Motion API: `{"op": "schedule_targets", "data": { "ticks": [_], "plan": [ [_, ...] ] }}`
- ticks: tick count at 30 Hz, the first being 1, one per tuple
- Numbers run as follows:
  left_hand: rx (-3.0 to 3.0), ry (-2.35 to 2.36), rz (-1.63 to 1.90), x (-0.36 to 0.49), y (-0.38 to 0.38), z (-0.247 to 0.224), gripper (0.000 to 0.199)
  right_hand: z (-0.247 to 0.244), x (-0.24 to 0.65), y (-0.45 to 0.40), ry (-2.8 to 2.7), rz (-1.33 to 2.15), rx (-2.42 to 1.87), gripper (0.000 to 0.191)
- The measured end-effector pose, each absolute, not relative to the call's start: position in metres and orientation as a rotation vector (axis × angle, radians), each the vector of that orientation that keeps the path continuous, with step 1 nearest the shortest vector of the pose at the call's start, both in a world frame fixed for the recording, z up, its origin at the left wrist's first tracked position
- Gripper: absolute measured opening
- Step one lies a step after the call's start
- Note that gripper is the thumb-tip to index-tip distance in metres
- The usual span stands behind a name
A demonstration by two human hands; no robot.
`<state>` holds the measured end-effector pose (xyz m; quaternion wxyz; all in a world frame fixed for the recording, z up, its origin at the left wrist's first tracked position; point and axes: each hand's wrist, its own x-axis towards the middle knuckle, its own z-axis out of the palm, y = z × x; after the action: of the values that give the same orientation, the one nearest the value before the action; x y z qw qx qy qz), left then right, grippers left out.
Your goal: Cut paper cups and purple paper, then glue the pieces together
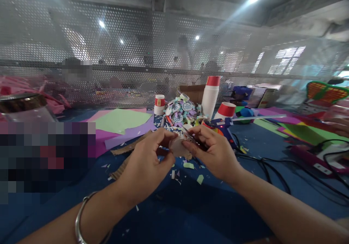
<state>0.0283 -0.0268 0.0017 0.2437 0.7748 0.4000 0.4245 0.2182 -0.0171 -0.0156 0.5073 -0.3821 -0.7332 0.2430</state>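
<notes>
My left hand point(148, 160) is closed in a pinch on the edge of a small whitish rounded piece point(179, 146), perhaps paper or part of a cup. In my right hand point(215, 153) is a slim tool with metal blades, which looks like scissors point(191, 136). Its handles are mostly hidden by my fingers. The blades lie against or just over the top right edge of the whitish piece; I cannot tell if they touch. Right behind my hands rises a heap of small round paper pieces point(180, 109) with printed patterns and coloured strips.
Paper cups stand in a tall stack point(210, 96), with more cups point(159, 104) left of the heap. A blue glue gun point(226, 127) with a clear stick lies at right, near black cables point(269, 164). Coloured sheets point(125, 120) and paper scraps point(188, 165) cover parts of the blue table.
</notes>
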Motion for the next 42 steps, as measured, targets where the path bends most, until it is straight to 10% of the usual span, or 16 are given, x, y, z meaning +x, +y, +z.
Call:
{"op": "schedule_targets", "data": {
  "ticks": [42],
  "plan": [
    [1.258, 0.845, 1.018, 0.028, -0.017, 0.006, 0.022, -0.018, 0.225, -0.014, -1.792, 0.321, -0.916, 0.004]
  ]
}}
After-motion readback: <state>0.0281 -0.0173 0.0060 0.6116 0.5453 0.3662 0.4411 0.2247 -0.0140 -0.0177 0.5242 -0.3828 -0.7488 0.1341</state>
